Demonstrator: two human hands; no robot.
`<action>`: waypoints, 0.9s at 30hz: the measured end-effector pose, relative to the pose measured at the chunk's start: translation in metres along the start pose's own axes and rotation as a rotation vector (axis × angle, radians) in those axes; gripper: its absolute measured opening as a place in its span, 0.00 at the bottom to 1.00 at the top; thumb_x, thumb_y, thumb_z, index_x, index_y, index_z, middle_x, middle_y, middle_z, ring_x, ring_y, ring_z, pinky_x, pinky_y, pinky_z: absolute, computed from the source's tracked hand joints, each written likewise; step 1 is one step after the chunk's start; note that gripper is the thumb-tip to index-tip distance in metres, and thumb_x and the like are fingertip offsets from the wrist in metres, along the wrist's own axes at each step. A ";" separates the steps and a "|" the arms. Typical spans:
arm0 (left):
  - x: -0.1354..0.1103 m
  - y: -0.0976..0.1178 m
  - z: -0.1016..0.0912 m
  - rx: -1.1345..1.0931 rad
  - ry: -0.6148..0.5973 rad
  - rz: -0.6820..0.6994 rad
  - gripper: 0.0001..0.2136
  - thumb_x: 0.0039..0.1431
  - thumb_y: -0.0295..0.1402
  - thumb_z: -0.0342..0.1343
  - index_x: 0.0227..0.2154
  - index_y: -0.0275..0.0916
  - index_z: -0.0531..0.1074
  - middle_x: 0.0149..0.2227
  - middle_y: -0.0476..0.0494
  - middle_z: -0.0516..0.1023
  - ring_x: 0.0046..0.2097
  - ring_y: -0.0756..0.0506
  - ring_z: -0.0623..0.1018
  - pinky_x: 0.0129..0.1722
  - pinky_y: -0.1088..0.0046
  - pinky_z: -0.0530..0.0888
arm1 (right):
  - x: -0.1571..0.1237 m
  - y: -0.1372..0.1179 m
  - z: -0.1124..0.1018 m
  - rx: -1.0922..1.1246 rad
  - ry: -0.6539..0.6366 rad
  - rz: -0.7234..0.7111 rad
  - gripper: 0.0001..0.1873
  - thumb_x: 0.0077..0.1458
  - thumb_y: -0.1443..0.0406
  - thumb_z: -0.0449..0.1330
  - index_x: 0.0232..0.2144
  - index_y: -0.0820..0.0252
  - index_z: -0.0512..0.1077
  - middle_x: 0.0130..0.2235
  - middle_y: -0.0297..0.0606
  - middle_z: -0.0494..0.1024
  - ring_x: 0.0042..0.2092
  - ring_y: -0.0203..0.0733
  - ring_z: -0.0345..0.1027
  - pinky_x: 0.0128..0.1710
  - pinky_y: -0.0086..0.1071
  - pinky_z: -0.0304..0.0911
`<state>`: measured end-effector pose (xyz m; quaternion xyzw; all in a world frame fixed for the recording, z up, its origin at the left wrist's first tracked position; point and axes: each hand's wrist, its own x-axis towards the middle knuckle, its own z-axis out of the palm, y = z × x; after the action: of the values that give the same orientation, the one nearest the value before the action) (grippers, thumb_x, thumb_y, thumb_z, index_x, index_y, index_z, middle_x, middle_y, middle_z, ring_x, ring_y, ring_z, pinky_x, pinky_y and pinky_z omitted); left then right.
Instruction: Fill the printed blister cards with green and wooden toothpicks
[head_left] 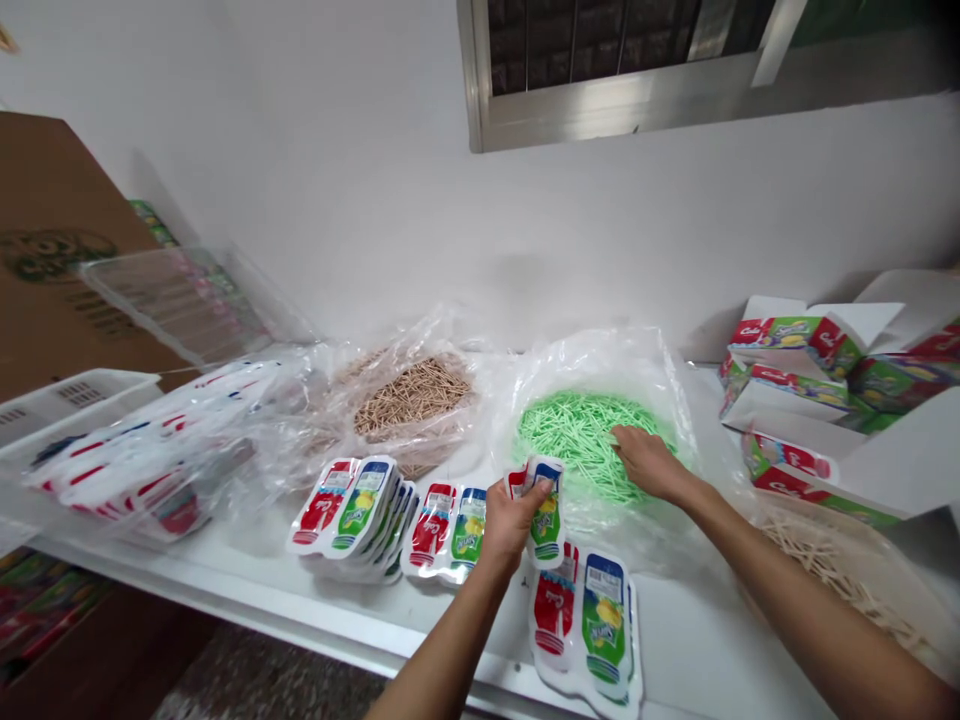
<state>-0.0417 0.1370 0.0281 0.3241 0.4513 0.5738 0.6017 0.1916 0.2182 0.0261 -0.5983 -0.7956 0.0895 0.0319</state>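
My left hand (511,520) grips a bottle-shaped twin sachet (546,525), red cola on one half and green-and-blue lemon on the other, thumb across its front. At the right side of a heap of light green sticks (570,425), my right hand (649,462) has its fingers pinched together on some of them; how many is hidden. The sticks lie in an open clear plastic bag (637,350). Just below my left hand is a small pile of like sachets (604,630). Left of it are another sachet (431,530) and a taller, leaning stack (367,510).
Brown sticks (412,398) fill another clear bag behind the stacks. Bagged sachets (165,440) and a white basket (82,400) stand at left, by a cardboard box (67,260). Open printed cartons (795,385) and a container of pale sticks (840,570) flank my right arm.
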 end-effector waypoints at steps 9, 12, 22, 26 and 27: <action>-0.012 0.007 0.004 0.505 -0.088 0.263 0.11 0.50 0.39 0.61 0.22 0.36 0.69 0.21 0.53 0.66 0.24 0.52 0.66 0.26 0.77 0.63 | -0.052 -0.037 -0.054 0.470 -0.128 -0.254 0.29 0.59 0.47 0.45 0.54 0.56 0.65 0.50 0.44 0.74 0.53 0.52 0.64 0.52 0.39 0.58; -0.015 0.011 0.002 0.689 -0.140 0.423 0.09 0.54 0.38 0.58 0.26 0.37 0.72 0.25 0.50 0.69 0.28 0.50 0.69 0.30 0.76 0.64 | -0.060 -0.045 -0.063 0.473 -0.210 -0.297 0.25 0.59 0.49 0.46 0.48 0.56 0.69 0.42 0.44 0.77 0.46 0.50 0.69 0.47 0.39 0.60; -0.013 0.012 -0.012 1.061 -0.364 1.024 0.16 0.46 0.19 0.51 0.39 0.36 0.72 0.26 0.46 0.68 0.30 0.46 0.69 0.28 0.73 0.63 | -0.067 -0.063 -0.083 0.103 -0.399 -0.387 0.14 0.62 0.59 0.45 0.40 0.60 0.67 0.35 0.46 0.77 0.33 0.47 0.69 0.30 0.33 0.58; -0.021 0.017 -0.003 1.243 -0.401 1.031 0.22 0.41 0.18 0.51 0.42 0.37 0.71 0.34 0.40 0.72 0.37 0.42 0.71 0.35 0.68 0.67 | -0.071 -0.077 -0.083 -0.121 -0.393 -0.345 0.20 0.54 0.71 0.51 0.51 0.68 0.63 0.35 0.52 0.77 0.34 0.52 0.71 0.27 0.34 0.57; -0.024 0.018 0.001 1.271 -0.415 0.992 0.23 0.40 0.17 0.50 0.42 0.38 0.71 0.38 0.38 0.73 0.40 0.41 0.71 0.38 0.66 0.68 | -0.071 -0.081 -0.082 -0.170 -0.386 -0.341 0.27 0.51 0.74 0.51 0.55 0.70 0.59 0.36 0.54 0.77 0.36 0.54 0.72 0.28 0.35 0.57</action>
<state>-0.0460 0.1156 0.0489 0.8625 0.3740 0.3368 0.0522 0.1480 0.1370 0.1256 -0.4280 -0.8809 0.1280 -0.1562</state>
